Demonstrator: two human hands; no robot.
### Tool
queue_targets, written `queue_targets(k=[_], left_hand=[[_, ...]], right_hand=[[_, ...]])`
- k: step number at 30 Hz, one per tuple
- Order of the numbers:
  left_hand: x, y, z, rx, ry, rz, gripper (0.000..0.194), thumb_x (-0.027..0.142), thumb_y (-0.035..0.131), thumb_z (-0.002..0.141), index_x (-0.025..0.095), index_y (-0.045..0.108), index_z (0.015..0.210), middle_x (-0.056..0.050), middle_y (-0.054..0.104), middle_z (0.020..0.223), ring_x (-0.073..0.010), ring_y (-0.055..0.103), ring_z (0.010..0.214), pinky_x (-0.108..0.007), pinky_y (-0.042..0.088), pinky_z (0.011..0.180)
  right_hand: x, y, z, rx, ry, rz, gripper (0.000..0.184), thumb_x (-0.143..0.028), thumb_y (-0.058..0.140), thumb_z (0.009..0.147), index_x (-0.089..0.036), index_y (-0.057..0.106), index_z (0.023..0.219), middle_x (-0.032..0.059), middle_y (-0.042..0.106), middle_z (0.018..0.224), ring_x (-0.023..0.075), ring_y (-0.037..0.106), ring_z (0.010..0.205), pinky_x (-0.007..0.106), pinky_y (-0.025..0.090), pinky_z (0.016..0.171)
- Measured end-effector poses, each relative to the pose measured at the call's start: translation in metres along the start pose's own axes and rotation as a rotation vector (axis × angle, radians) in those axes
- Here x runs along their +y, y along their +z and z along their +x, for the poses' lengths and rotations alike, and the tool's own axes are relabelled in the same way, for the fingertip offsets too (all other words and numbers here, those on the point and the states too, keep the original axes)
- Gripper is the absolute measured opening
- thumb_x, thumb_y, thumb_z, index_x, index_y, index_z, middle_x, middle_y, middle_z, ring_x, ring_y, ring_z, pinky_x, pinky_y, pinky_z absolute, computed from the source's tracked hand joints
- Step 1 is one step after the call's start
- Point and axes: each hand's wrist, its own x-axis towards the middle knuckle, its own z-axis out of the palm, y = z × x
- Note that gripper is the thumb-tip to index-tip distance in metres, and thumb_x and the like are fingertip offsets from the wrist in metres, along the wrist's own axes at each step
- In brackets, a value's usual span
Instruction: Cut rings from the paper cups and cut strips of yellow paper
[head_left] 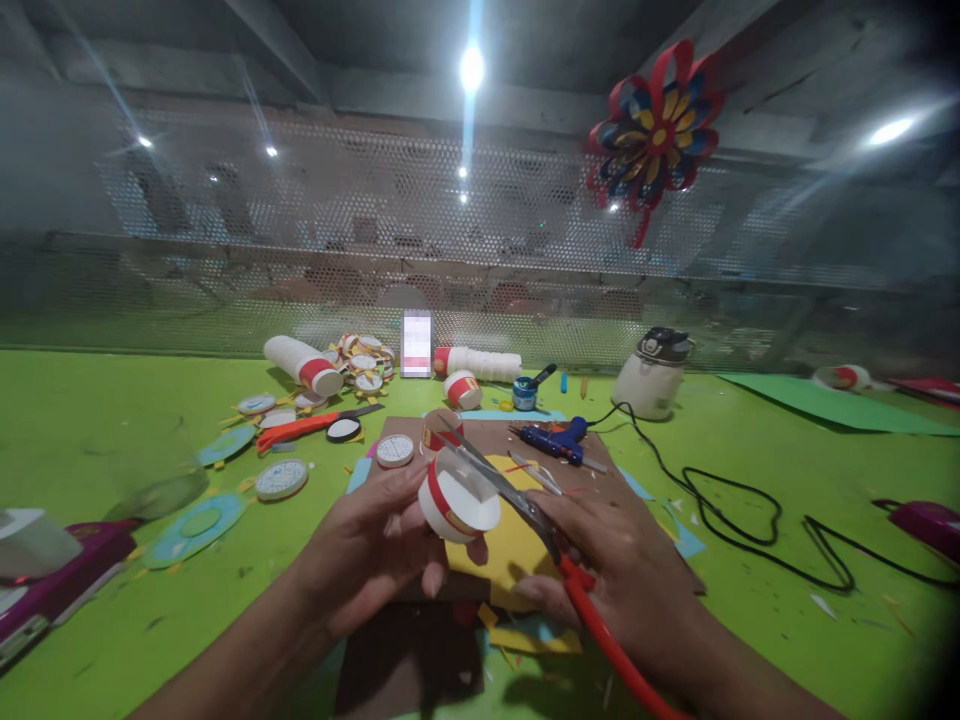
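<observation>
My left hand (382, 535) holds a white paper cup (444, 520) with a red band, tilted so its opening faces right and toward me. In my right hand (600, 550) is a pair of scissors (526, 506) with red handles. The blades are apart, and they reach up and left over the cup's rim; whether they touch the paper I cannot tell. Below both hands lie a yellow paper piece (510, 580) and a brown board (622, 530). Just behind the cup stands a brown-and-red cut cup piece (442, 428), beside a round white printed disc (394, 450).
A blue glue gun (555, 440) trails a black cord across the right side. Stacked cups (480, 364), a phone (417, 344), a paint jar (525, 393) and a white jug (651, 378) stand at the back. An orange cutter (307, 430) and several paper discs lie left.
</observation>
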Motion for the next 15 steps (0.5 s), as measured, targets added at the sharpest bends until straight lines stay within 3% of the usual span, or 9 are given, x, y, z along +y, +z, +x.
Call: queue_targets(k=[6, 15], left_hand=[[-0.0045, -0.0019, 0.0004, -0.047, -0.079, 0.001, 0.029, 0.035, 0.057, 0.083, 0.011, 0.066, 0.096, -0.012, 0.071, 0.075, -0.0221, 0.069, 0.066, -0.019, 0.048, 0.041], [-0.0048, -0.0026, -0.0011, -0.034, -0.062, -0.001, 0.026, 0.035, 0.056, 0.084, 0.014, 0.064, 0.096, -0.012, 0.071, 0.076, -0.0224, 0.068, 0.066, -0.020, 0.048, 0.043]], right_hand=[[0.0000, 0.0018, 0.0008, -0.013, 0.014, 0.026, 0.056, -0.055, 0.064, 0.076, -0.024, 0.056, 0.122, 0.0125, 0.063, 0.114, 0.0329, 0.061, 0.100, 0.055, 0.045, 0.085], [0.0002, 0.0007, -0.0005, 0.007, 0.000, 0.021, 0.050, -0.051, 0.066, 0.076, -0.025, 0.057, 0.118, 0.0093, 0.065, 0.107, 0.0302, 0.062, 0.095, 0.051, 0.047, 0.080]])
